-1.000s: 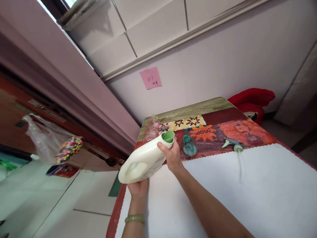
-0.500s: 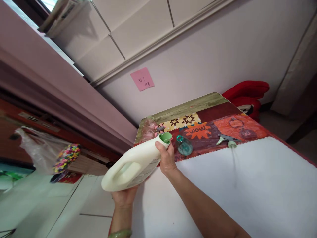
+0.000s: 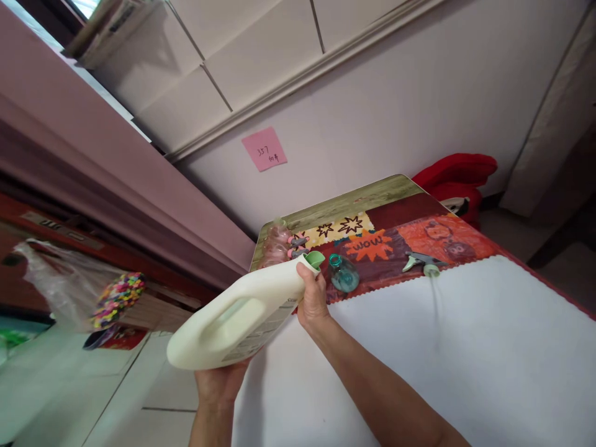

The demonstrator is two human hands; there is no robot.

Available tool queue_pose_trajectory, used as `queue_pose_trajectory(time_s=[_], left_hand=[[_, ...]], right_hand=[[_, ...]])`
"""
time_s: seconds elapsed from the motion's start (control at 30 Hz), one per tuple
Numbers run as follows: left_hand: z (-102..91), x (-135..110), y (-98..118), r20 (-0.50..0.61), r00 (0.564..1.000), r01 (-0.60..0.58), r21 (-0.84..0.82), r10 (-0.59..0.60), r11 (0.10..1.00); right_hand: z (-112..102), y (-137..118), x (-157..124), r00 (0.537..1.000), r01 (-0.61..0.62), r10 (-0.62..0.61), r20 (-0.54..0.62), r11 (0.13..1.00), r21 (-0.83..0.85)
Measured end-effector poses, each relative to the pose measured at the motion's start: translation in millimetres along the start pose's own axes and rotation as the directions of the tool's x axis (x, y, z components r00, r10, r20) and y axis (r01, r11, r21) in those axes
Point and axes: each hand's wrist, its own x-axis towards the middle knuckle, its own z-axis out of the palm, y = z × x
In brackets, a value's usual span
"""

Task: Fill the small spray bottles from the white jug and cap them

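Observation:
A large cream-white detergent jug (image 3: 242,304) with a green pouring spout (image 3: 315,259) lies tilted across both my hands, mouth toward the right. My left hand (image 3: 220,380) supports its lower body from underneath, with the fingers mostly hidden behind it. Near the neck, my right hand (image 3: 313,295) grips the jug, thumb on top. Just right of the spout stands a small clear bottle (image 3: 344,274) with a teal neck, uncapped; the spout is close to it but apart. Farther right lies a grey and pale-green spray trigger head (image 3: 424,263) with its thin tube.
A white-topped table (image 3: 372,372) carries a colourful patterned cover (image 3: 405,236) at its far end. Clear pinkish plastic items (image 3: 277,242) sit at its far left corner. A pink note (image 3: 264,149) is on the wall. A red plush thing (image 3: 459,177) stands behind the table.
The jug's base has swung left and slightly down, with my left hand moving along beneath it. My right hand stays at the neck. The view has shifted slightly.

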Motion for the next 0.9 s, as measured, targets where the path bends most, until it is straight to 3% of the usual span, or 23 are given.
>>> queue_pose_trajectory(time_s=[0.57,0.9], left_hand=[[12.6,9,-1,-0.051,0.999,0.010,0.039,-0.008,0.999],[0.3,21,1,-0.045,0.999,0.007,0.031,-0.005,1.000]], right_hand=[[-6,7,13,0.994,0.042,-0.039,-0.101,0.999,0.035],[-5,8,14,0.993,0.036,-0.027,-0.113,0.996,0.078]])
